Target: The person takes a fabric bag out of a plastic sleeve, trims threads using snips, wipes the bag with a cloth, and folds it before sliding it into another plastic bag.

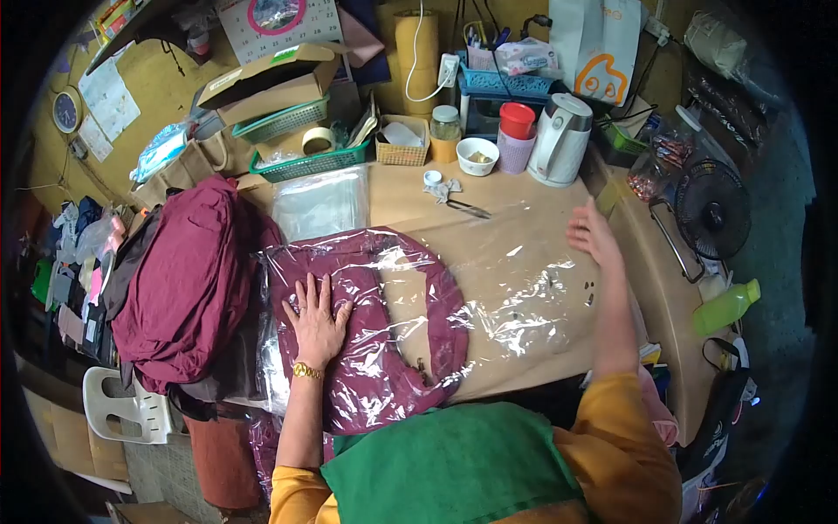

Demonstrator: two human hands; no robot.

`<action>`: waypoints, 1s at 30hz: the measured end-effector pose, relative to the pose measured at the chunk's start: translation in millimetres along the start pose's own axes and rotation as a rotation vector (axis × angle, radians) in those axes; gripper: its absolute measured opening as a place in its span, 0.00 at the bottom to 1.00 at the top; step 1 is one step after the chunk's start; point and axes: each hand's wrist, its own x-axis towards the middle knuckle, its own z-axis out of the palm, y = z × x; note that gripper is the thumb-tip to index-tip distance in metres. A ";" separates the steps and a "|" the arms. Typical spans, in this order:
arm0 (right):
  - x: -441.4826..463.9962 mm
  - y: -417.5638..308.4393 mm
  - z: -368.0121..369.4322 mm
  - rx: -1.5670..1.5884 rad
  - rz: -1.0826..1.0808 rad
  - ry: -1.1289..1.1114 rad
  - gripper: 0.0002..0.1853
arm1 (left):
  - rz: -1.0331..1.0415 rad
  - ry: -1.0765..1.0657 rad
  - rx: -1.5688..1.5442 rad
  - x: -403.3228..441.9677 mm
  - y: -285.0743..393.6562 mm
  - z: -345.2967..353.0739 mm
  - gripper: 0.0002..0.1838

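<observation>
My left hand lies flat with fingers spread on a maroon fabric item inside a clear plastic bag. The item has a curved strap-like part looping to the right. The plastic stretches beyond it across the brown table. Over the plastic's far right end, my right hand is raised with fingers stretched out, holding nothing I can see. Left of my left hand, a pile of maroon fabric bags rests at the table's edge. A stack of flat clear plastic lies just beyond the wrapped item.
Along the back stand a white kettle, a red-lidded cup, a white bowl, a jar and green baskets. Small scissors or tweezers lie in front. At right are a black fan and a green bottle.
</observation>
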 end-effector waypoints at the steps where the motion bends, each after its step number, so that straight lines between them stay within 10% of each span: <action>1: -44.6 -13.6 2.9 -0.006 0.056 -0.071 0.42 | -0.024 -0.019 0.000 -11.9 9.0 -14.3 0.42; 11: -164.9 2.2 155.7 -0.408 -0.165 -0.332 0.46 | -0.402 -0.242 -0.394 -151.2 -29.5 -82.3 0.65; 16: -132.8 -111.0 249.5 0.195 -0.519 -0.450 0.23 | -0.216 0.013 -0.746 -143.2 -17.5 -63.2 0.53; 21: -168.8 -202.0 148.7 0.428 -0.747 -0.222 0.04 | -0.437 0.136 -1.501 -127.2 -5.2 -68.0 0.39; 26: -78.8 -11.3 56.0 -0.843 -0.245 0.050 0.12 | -0.367 0.067 -1.287 -113.8 -19.7 -63.5 0.40; 30: -86.6 46.5 48.9 -0.236 -0.056 0.144 0.14 | -0.349 -0.081 -0.545 -114.9 -35.3 -49.3 0.35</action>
